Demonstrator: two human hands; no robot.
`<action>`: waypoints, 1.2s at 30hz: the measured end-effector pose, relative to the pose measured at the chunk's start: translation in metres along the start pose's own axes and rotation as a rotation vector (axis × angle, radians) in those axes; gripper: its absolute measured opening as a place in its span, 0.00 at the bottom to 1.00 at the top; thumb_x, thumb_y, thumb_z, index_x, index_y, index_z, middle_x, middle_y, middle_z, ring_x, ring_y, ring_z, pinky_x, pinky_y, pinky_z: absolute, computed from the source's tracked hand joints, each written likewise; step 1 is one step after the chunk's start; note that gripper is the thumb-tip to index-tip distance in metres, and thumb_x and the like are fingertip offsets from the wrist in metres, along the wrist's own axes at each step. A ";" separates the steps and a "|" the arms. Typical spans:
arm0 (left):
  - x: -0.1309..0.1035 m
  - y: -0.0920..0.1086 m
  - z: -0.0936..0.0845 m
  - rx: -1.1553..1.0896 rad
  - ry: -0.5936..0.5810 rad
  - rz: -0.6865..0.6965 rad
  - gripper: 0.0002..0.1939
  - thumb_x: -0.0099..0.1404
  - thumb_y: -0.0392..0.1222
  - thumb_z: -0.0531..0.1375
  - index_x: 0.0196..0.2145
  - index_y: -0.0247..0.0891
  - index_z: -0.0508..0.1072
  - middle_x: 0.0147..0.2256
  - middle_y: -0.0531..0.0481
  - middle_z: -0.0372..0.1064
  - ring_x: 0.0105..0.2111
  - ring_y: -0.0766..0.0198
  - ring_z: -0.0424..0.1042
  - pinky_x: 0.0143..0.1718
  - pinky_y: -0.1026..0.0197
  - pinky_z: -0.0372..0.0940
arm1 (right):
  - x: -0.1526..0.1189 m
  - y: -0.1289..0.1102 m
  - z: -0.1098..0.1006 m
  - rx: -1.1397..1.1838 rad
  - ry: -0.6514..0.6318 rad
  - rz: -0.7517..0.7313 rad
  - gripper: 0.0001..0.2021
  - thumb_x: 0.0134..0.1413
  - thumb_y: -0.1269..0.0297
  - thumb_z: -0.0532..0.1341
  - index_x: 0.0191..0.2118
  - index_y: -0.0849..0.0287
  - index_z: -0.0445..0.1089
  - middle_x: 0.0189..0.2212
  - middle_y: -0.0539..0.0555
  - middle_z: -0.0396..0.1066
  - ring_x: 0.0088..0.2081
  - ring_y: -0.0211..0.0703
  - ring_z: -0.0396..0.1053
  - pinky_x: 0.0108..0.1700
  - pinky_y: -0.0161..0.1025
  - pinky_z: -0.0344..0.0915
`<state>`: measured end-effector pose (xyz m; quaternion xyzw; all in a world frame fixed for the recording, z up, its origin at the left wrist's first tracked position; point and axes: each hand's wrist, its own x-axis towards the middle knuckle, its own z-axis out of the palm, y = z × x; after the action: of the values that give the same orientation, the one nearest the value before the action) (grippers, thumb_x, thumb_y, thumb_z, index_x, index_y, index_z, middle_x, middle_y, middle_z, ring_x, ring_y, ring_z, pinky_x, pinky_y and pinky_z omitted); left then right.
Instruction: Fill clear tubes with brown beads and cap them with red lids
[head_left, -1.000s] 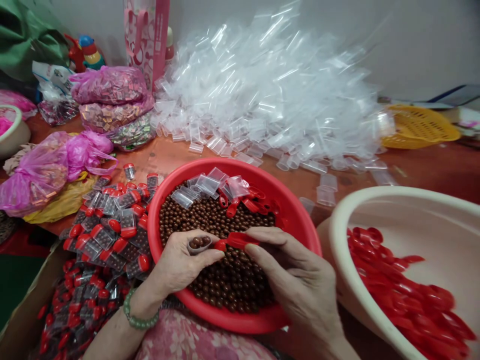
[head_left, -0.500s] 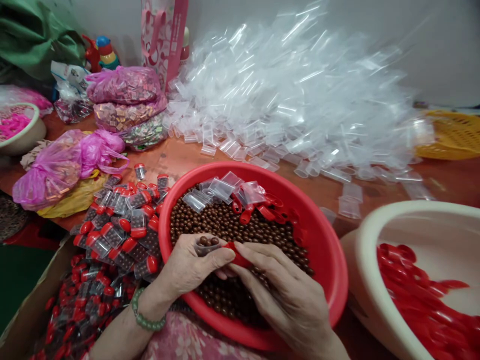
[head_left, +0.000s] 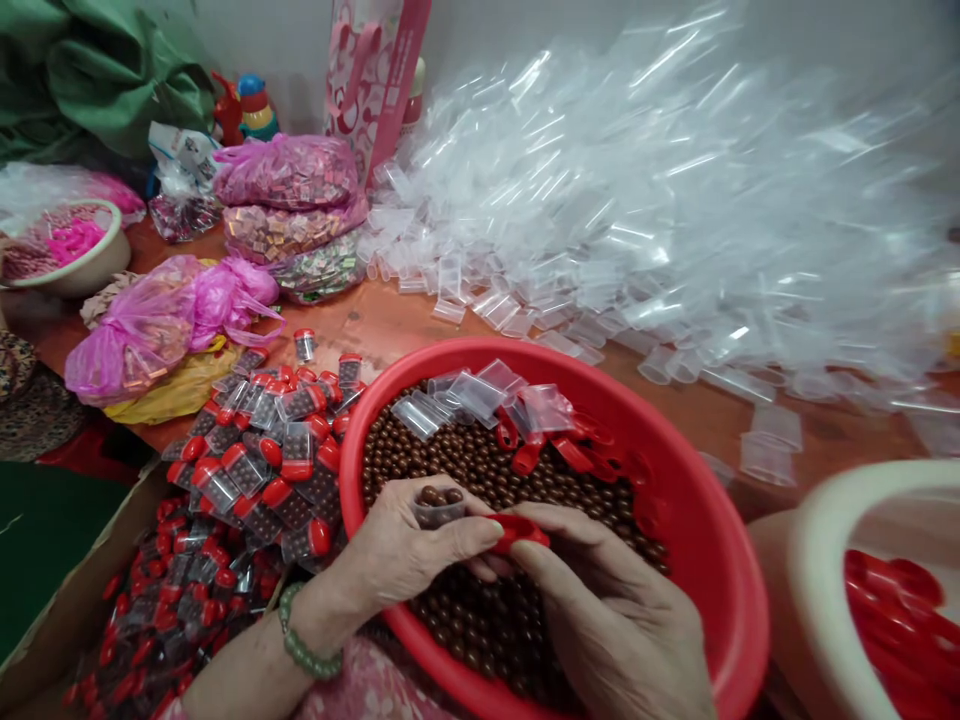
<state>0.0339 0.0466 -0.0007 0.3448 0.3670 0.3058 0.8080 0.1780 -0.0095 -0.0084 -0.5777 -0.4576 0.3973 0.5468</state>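
- Since the earlier frame, the red basin (head_left: pixel 705 520) has shifted rightward in view.
- Left of the basin: heaped red-capped tubes (head_left: pixel 262 470).
- Over it, left hand (head_left: pixel 401 550): curled around a clear tube (head_left: pixel 439 517) of brown balls (head_left: pixel 433 495), thumb against a red cap (head_left: pixel 519 532).
- Over it, right hand (head_left: pixel 622 600): fingertips pinching that cap.
- Right of it: a cream tub (head_left: pixel 814 530).

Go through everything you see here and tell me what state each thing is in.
Left hand, wrapped around a clear tube
Clear tube, open at the top, brown balls inside
Right hand, pinching a red piece
Red piece, held at the fingertips
Red basin, open, partly filled
White tub, open, holding loose red pieces
Capped containers, filled, heaped
Loose tubes, uncapped, heaped
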 end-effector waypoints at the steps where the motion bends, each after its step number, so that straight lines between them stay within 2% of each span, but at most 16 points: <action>1: 0.001 -0.001 0.000 -0.025 -0.015 -0.003 0.24 0.49 0.55 0.71 0.31 0.32 0.72 0.23 0.52 0.70 0.23 0.69 0.70 0.29 0.66 0.67 | -0.002 0.001 0.004 -0.028 0.020 -0.036 0.08 0.54 0.66 0.65 0.41 0.52 0.76 0.35 0.52 0.78 0.34 0.43 0.77 0.36 0.37 0.76; 5: 0.002 -0.005 -0.002 -0.106 -0.045 0.052 0.23 0.48 0.53 0.72 0.29 0.32 0.72 0.25 0.53 0.70 0.24 0.71 0.70 0.29 0.68 0.65 | -0.010 0.003 0.015 -0.200 0.022 -0.248 0.13 0.57 0.69 0.62 0.47 0.53 0.74 0.43 0.54 0.77 0.44 0.46 0.75 0.46 0.43 0.75; 8: 0.001 -0.004 -0.002 -0.104 -0.056 0.048 0.23 0.49 0.53 0.72 0.30 0.31 0.72 0.25 0.53 0.70 0.24 0.71 0.70 0.31 0.67 0.66 | -0.008 0.002 0.015 -0.264 0.027 -0.378 0.15 0.59 0.71 0.60 0.51 0.52 0.71 0.47 0.53 0.76 0.48 0.44 0.74 0.50 0.42 0.72; 10: 0.001 -0.003 -0.001 -0.088 -0.084 -0.003 0.24 0.49 0.56 0.70 0.31 0.31 0.72 0.25 0.51 0.72 0.24 0.69 0.71 0.30 0.65 0.67 | -0.001 -0.002 0.007 -0.262 0.064 -0.369 0.13 0.60 0.70 0.59 0.50 0.52 0.71 0.46 0.53 0.76 0.47 0.42 0.74 0.52 0.38 0.71; 12: 0.000 -0.002 -0.002 -0.073 -0.128 -0.047 0.25 0.50 0.57 0.69 0.30 0.31 0.71 0.25 0.49 0.73 0.23 0.68 0.72 0.27 0.66 0.67 | 0.009 -0.007 -0.003 -0.260 0.076 -0.286 0.12 0.61 0.67 0.59 0.49 0.53 0.71 0.43 0.52 0.77 0.43 0.39 0.76 0.49 0.34 0.71; 15: -0.001 -0.003 -0.004 -0.093 -0.266 -0.125 0.23 0.52 0.56 0.69 0.31 0.31 0.71 0.26 0.48 0.74 0.21 0.69 0.72 0.23 0.68 0.66 | 0.025 -0.014 -0.018 -0.221 -0.067 -0.165 0.14 0.59 0.63 0.61 0.51 0.52 0.69 0.37 0.51 0.78 0.33 0.38 0.78 0.35 0.30 0.74; 17: -0.002 -0.003 -0.005 -0.130 -0.336 -0.171 0.24 0.51 0.56 0.69 0.32 0.32 0.70 0.25 0.49 0.74 0.20 0.69 0.72 0.21 0.68 0.66 | 0.033 -0.015 -0.023 -0.151 -0.157 -0.144 0.14 0.57 0.63 0.63 0.49 0.51 0.67 0.33 0.49 0.77 0.28 0.38 0.77 0.28 0.29 0.73; 22: -0.003 0.004 -0.004 -0.013 -0.288 -0.224 0.22 0.46 0.52 0.72 0.26 0.32 0.70 0.23 0.52 0.72 0.20 0.72 0.71 0.23 0.70 0.66 | 0.043 -0.015 -0.024 -0.168 -0.248 -0.211 0.08 0.54 0.62 0.66 0.41 0.50 0.73 0.31 0.49 0.77 0.31 0.37 0.76 0.33 0.29 0.73; 25: -0.002 0.007 -0.004 0.042 -0.285 -0.234 0.22 0.46 0.52 0.72 0.25 0.32 0.70 0.22 0.53 0.72 0.19 0.73 0.70 0.22 0.71 0.65 | 0.047 -0.016 -0.022 -0.227 -0.284 -0.247 0.11 0.54 0.63 0.66 0.44 0.48 0.76 0.36 0.48 0.79 0.35 0.37 0.77 0.39 0.29 0.73; 29: 0.000 0.008 -0.004 0.068 -0.284 -0.270 0.23 0.45 0.54 0.72 0.25 0.33 0.69 0.22 0.54 0.71 0.18 0.73 0.69 0.22 0.70 0.65 | 0.051 -0.016 -0.024 -0.298 -0.351 -0.306 0.14 0.57 0.64 0.64 0.49 0.44 0.74 0.40 0.47 0.79 0.39 0.37 0.77 0.44 0.31 0.72; 34: 0.000 0.008 -0.003 0.091 -0.266 -0.286 0.24 0.45 0.56 0.71 0.25 0.33 0.68 0.22 0.54 0.71 0.18 0.73 0.69 0.21 0.69 0.64 | 0.051 -0.016 -0.026 -0.297 -0.357 -0.271 0.11 0.58 0.63 0.62 0.47 0.49 0.71 0.36 0.48 0.76 0.34 0.37 0.75 0.36 0.30 0.72; 36: 0.001 0.008 -0.002 0.091 -0.260 -0.281 0.25 0.45 0.57 0.71 0.26 0.34 0.69 0.22 0.55 0.70 0.18 0.73 0.68 0.21 0.69 0.63 | 0.051 -0.017 -0.027 -0.313 -0.417 -0.297 0.09 0.59 0.64 0.62 0.46 0.50 0.71 0.34 0.49 0.75 0.33 0.37 0.75 0.35 0.30 0.71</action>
<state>0.0304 0.0526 0.0044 0.3631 0.3175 0.1258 0.8669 0.2154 0.0322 0.0130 -0.4875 -0.6953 0.3478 0.3975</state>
